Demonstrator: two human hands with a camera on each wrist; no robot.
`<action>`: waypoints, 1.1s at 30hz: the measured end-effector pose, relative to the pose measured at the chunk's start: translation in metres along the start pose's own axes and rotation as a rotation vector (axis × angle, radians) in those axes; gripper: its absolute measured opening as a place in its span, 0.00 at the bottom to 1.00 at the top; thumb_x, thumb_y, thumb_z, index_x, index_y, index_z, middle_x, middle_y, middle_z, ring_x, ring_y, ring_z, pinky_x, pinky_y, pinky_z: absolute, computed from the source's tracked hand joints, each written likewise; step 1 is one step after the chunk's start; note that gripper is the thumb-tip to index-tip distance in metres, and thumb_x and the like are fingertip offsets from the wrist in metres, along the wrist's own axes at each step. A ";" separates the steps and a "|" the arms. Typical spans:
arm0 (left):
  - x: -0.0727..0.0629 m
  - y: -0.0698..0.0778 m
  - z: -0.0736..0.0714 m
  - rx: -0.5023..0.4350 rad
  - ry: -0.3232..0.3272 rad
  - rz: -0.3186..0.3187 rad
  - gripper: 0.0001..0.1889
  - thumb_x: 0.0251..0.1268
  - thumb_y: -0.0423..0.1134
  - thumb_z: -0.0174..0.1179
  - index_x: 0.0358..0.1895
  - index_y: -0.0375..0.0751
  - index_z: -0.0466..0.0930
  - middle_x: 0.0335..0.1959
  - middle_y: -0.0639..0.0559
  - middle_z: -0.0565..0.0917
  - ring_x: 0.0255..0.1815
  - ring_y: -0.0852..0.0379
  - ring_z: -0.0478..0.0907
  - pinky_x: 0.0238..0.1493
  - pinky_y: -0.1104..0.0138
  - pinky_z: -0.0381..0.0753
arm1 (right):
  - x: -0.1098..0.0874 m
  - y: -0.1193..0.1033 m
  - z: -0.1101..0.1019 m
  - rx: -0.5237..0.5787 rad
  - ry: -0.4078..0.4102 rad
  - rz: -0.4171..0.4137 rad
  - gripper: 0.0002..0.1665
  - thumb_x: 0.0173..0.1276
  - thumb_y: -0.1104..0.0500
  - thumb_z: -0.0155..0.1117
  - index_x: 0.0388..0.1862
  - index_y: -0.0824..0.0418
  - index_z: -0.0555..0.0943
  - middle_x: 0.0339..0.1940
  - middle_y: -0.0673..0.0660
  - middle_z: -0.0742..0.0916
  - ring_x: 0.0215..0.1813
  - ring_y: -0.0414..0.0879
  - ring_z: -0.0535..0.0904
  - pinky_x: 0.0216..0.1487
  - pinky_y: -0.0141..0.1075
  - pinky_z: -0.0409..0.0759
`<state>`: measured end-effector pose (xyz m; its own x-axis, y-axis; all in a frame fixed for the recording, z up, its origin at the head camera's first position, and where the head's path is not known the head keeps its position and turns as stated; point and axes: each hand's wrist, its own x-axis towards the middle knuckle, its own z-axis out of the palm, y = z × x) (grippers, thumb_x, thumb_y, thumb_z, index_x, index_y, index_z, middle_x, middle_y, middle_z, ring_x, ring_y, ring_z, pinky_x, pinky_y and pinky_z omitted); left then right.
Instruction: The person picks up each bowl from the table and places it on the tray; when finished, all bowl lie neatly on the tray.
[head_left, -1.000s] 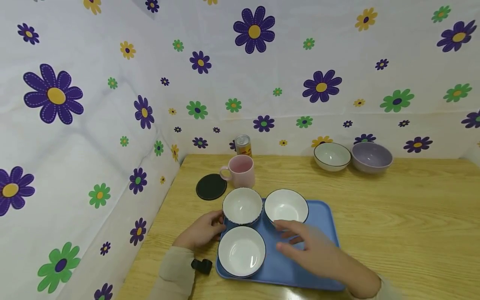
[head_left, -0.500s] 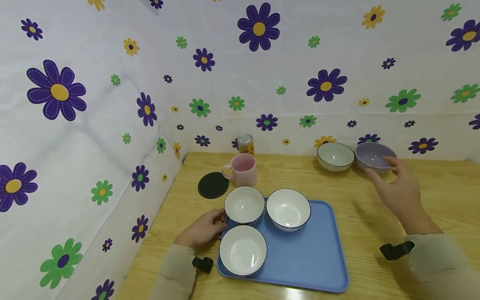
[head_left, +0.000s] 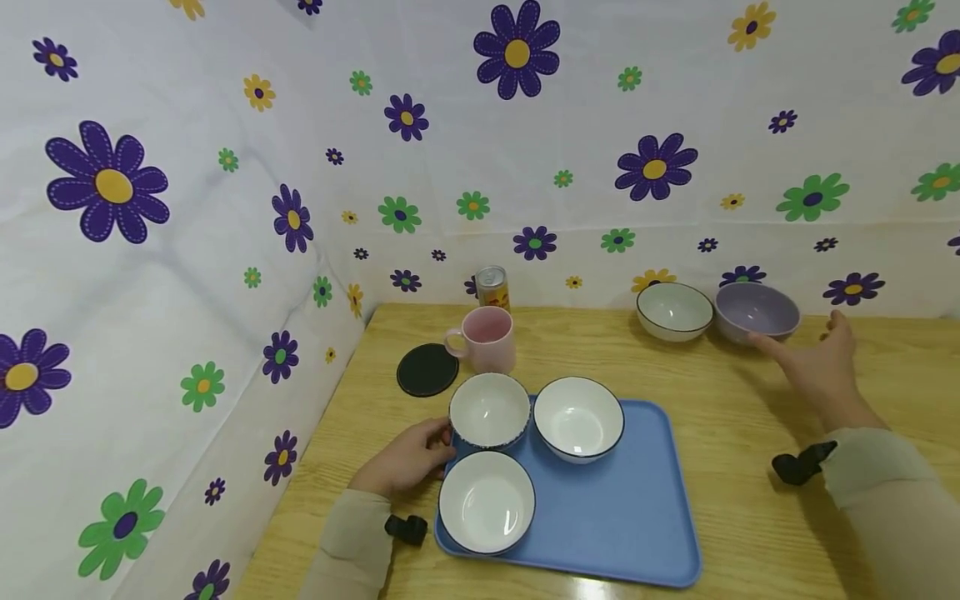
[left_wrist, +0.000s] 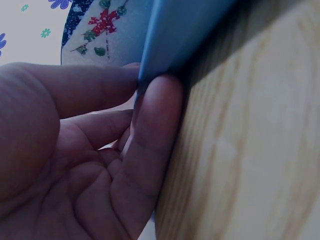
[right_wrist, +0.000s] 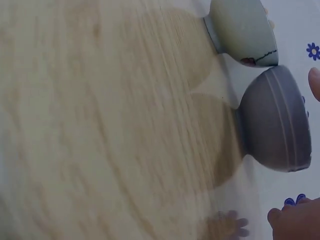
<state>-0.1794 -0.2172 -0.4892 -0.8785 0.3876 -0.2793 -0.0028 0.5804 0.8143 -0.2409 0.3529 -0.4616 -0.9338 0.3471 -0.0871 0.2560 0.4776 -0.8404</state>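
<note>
My left hand (head_left: 405, 458) pinches the left edge of a blue tray (head_left: 600, 525); thumb and fingers close on its rim (left_wrist: 167, 40) in the left wrist view. Three white bowls stand on that tray: one at the back left (head_left: 489, 410), one at the back right (head_left: 579, 418), one at the front left (head_left: 487, 504). At the back of the table, my right hand (head_left: 813, 367) is spread beside a purple bowl (head_left: 757, 310), thumb near its front rim and fingers to its right. The right wrist view shows this bowl (right_wrist: 275, 122) between thumb and fingers, apart from both.
A pale, dark-rimmed bowl (head_left: 675, 312) stands against the purple bowl's left side. Behind the tray are a pink mug (head_left: 489, 343), a drink can (head_left: 492, 286) and a round black coaster (head_left: 427, 370). Flowered cloth (head_left: 570, 125) walls the table's back and left.
My right hand has gone from over the tray to the far right, beside the purple bowl, its fingers lately passing to the bowl's right. My left hand has stayed at the tray edge.
</note>
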 end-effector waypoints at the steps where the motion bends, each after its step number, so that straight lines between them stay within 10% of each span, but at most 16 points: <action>1: 0.000 0.000 0.000 0.004 0.000 -0.001 0.12 0.75 0.35 0.56 0.58 0.39 0.74 0.40 0.48 0.74 0.31 0.56 0.75 0.32 0.66 0.79 | 0.001 0.001 0.000 0.004 -0.011 0.005 0.74 0.66 0.32 0.63 0.78 0.58 0.19 0.80 0.72 0.34 0.79 0.74 0.34 0.73 0.68 0.45; 33: -0.001 0.002 0.000 0.004 0.003 -0.008 0.14 0.74 0.35 0.57 0.59 0.38 0.74 0.38 0.48 0.76 0.30 0.56 0.76 0.32 0.66 0.78 | 0.029 -0.002 0.027 0.016 -0.043 -0.035 0.78 0.63 0.35 0.69 0.77 0.57 0.16 0.79 0.75 0.37 0.78 0.76 0.40 0.74 0.67 0.47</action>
<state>-0.1783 -0.2165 -0.4872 -0.8800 0.3806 -0.2842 -0.0080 0.5863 0.8100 -0.2749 0.3402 -0.4764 -0.9519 0.2956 -0.0802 0.2194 0.4754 -0.8520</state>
